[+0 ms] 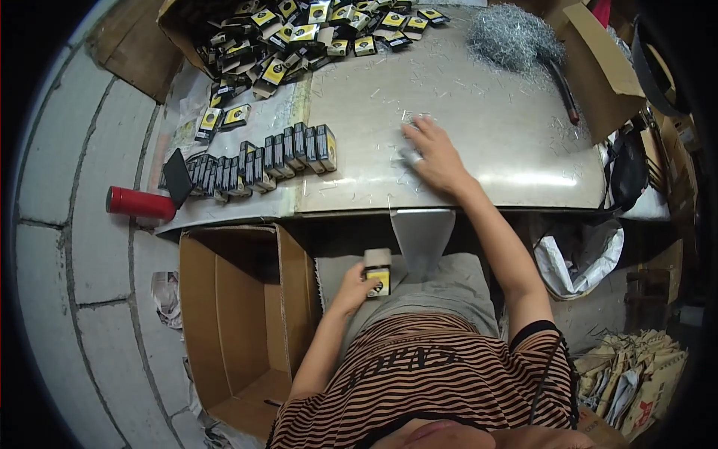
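A small black and yellow carton (378,282) is gripped upright in my left hand (354,290), over my lap. Its pale top flap stands up. My right hand (436,159) is stretched out on the metal tabletop (359,161), fingers apart, touching or just above some thin loose metal pins (416,118). Something whitish is wrapped on one of its fingers. Between the two hands, a grey metal chute (422,228) slopes down from the table's front edge towards my lap. To the left, a row of similar cartons (277,157) stands side by side on the table.
A big heap of cartons (307,34) covers the far left. Tangled metal pins (514,37) are piled at the far right, beside a cardboard box (602,63). A red bottle (140,203) lies at the left edge. Below are an open cardboard box (247,322) and a white sack (580,262).
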The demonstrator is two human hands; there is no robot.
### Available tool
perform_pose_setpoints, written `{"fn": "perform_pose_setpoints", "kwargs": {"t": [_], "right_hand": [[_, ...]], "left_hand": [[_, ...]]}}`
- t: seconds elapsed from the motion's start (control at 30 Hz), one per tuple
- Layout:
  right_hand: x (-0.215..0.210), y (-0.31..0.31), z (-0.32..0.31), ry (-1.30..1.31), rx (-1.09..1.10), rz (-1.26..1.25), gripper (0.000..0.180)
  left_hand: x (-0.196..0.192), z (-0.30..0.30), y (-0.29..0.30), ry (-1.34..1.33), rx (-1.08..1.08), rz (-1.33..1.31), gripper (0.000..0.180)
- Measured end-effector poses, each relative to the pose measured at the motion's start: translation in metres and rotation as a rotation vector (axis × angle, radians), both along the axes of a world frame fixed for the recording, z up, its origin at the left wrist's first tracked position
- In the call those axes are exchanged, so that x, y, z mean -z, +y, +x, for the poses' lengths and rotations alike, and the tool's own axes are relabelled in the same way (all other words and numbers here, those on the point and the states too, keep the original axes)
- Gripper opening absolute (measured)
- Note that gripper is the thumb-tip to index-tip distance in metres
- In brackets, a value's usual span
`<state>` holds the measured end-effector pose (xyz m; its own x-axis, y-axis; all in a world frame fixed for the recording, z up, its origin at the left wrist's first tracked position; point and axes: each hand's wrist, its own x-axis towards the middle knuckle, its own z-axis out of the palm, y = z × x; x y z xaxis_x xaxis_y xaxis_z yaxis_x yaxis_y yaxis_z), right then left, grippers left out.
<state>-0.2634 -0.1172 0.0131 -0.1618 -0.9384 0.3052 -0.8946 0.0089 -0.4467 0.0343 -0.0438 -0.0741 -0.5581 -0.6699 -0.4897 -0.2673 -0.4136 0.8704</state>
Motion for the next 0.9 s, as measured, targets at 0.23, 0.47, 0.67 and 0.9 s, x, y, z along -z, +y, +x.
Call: {"fn": "perform_pose_setpoints", "kwargs": {"t": [0.23, 0.47, 0.67, 0.9], "right_hand": [[0.012, 0.065, 0.083, 0.165, 0.043, 0.054, 0.062], [-0.021, 0.152, 0.075, -0.012, -0.185, -0.068, 0.054], [0.028, 0.19, 0.079, -0.371, -0.118, 0.051, 0.052], [0.043, 0.185, 0.097, -0.32, -0.261, 0.512, 0.037]], "left_hand": [[0.054, -0.053, 0.029, -0.016, 0.273, 0.224, 0.03], [0.042, -0.04, 0.027, 0.323, 0.229, 0.475, 0.049], [0.057, -0.04, 0.031, 0.405, 0.185, 0.499, 0.05], [0.063, -0.041, 0.042, 0.115, 0.3, 0.367, 0.025]]}}
